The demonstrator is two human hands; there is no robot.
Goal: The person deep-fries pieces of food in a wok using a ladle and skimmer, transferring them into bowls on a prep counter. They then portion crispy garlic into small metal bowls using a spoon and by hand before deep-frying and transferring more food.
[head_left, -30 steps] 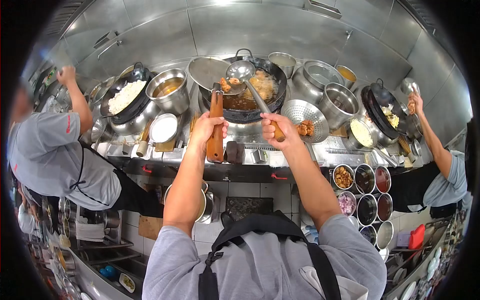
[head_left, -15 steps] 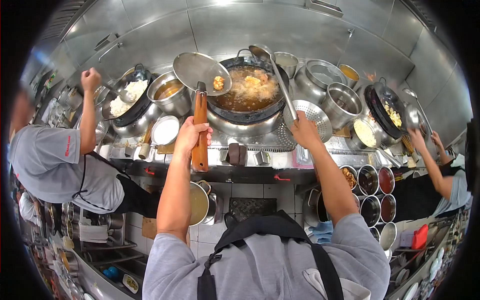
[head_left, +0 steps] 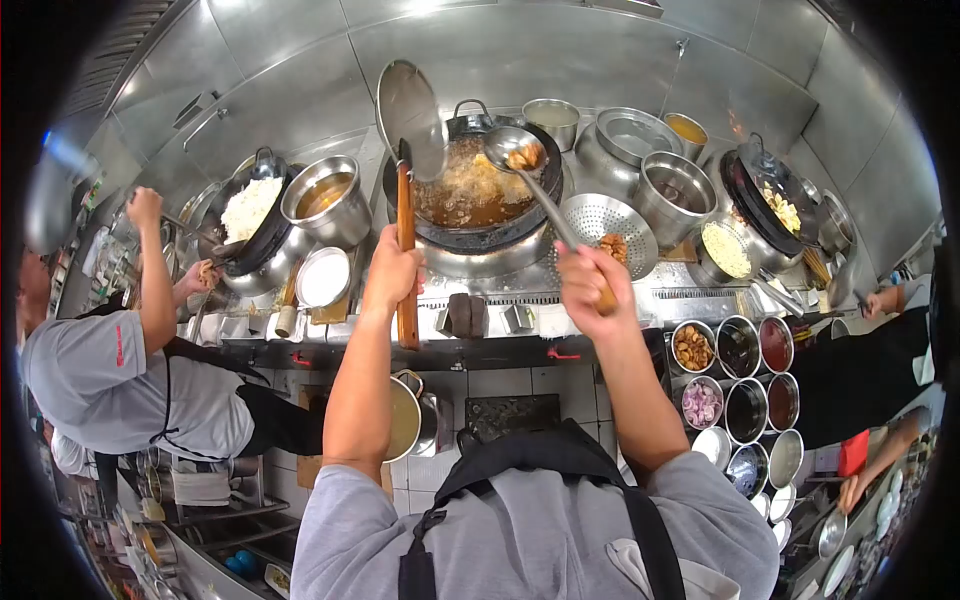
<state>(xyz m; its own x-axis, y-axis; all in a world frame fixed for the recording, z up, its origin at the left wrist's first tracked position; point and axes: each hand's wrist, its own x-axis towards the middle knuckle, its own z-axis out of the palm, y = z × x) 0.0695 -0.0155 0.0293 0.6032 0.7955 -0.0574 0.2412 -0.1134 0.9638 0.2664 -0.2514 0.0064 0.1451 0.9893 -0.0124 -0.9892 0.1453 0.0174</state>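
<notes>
My left hand (head_left: 397,265) is closed around the wooden handle of a round mesh strainer (head_left: 410,110), tilted nearly on edge above the left side of a wok (head_left: 487,240). Bubbling oil (head_left: 470,195) with light frying pieces fills that wok. In my right hand (head_left: 597,285) is the long handle of a ladle (head_left: 516,143). Its bowl hangs over the wok's right side with golden fried pieces (head_left: 525,156) inside. Right of the wok sits a perforated metal strainer (head_left: 585,220) holding browned fried pieces (head_left: 613,246).
A pot of amber liquid (head_left: 325,190) and a bowl of white powder (head_left: 323,277) stand left. Steel pots (head_left: 680,195) crowd the right. Containers of sauces and ingredients (head_left: 738,345) are below right. Co-workers stand at both sides, one beside a rice wok (head_left: 248,210).
The mesh strainer has swung up on edge, and the piece in it is gone. My ladle has dropped lower and now carries fried pieces. Browned pieces now show in the perforated strainer.
</notes>
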